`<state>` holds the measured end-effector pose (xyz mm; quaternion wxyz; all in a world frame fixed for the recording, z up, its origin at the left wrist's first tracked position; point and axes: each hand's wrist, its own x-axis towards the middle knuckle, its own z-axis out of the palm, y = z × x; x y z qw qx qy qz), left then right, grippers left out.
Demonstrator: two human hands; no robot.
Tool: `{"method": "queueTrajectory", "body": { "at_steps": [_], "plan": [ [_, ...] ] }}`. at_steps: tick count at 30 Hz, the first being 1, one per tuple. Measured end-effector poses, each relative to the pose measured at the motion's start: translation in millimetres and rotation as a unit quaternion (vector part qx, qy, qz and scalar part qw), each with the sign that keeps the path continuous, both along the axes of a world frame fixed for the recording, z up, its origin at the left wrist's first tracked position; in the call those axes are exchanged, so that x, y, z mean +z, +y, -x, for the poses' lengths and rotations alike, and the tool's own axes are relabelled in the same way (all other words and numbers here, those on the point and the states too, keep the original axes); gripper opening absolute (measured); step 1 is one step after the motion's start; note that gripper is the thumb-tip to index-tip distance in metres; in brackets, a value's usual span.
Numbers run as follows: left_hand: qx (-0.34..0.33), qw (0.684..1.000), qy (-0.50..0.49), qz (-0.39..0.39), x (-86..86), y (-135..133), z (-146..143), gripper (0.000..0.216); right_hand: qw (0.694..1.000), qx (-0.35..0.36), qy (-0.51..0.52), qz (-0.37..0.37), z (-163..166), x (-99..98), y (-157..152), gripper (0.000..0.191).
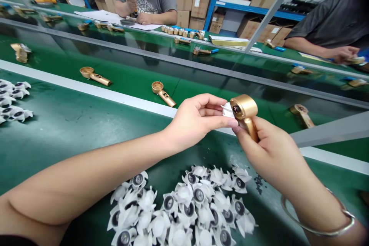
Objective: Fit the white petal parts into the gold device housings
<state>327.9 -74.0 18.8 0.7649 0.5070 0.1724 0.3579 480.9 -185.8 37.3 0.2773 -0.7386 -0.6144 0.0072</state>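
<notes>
My right hand [263,144] is wrapped round the handle of a gold handheld fan body [245,107], its round head tilted toward my left hand. A dark motor hub shows inside the head's opening. Between the thumb and fingers of my left hand [198,117] is a white fan blade [227,110], right at that opening. Whether the blade touches the hub I cannot tell. Below both hands, a heap of white fan blades [184,194] with dark round centres lies on the green table [86,138].
Gold fan bodies lie on the green conveyor belt [127,80], one fan body [163,94] near my left hand. More blades [14,102] sit far left. A metal post [331,128] slants at right. Across the line, two people work before shelves of cardboard boxes [198,5].
</notes>
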Motion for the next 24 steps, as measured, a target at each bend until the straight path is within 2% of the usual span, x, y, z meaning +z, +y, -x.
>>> {"method": "queueTrajectory", "body": {
  "at_steps": [4,8,12,14,16,18,21,23,24],
  "plan": [
    [-0.008,1.000,-0.007,0.009,0.0,0,1,0.040,0.999,0.032,-0.032,-0.010,-4,-4.3,0,0.034],
    [-0.026,0.998,0.022,0.056,2.7,-3,2,0.037,0.994,0.060,-0.088,-0.039,-5,-10.2,-2,0.032],
    [-0.048,0.995,0.063,0.065,3.3,0,2,0.034,0.993,0.090,-0.067,-0.025,-5,-12.2,-4,0.023],
    [-0.075,0.992,0.094,0.042,6.7,4,4,0.038,0.996,0.082,-0.021,0.011,-8,-12.2,-2,0.023],
    [-0.110,0.980,0.163,-0.034,13.8,9,8,0.050,0.998,0.045,0.003,0.054,-17,-15.2,6,0.023],
    [-0.134,0.939,0.274,-0.159,22.8,12,14,0.070,0.995,-0.004,-0.033,0.092,-31,-23.3,18,0.030],
    [-0.200,0.814,0.434,-0.330,33.4,10,23,0.094,0.985,-0.038,-0.102,0.134,-55,-39.5,36,0.032],
    [-0.277,0.737,0.484,-0.382,35.5,7,25,0.088,0.983,-0.036,-0.108,0.147,-68,-44.5,40,0.031],
    [-0.308,0.713,0.497,-0.388,35.0,5,25,0.081,0.982,-0.039,-0.112,0.146,-74,-43.6,37,0.033]
  ]
}}
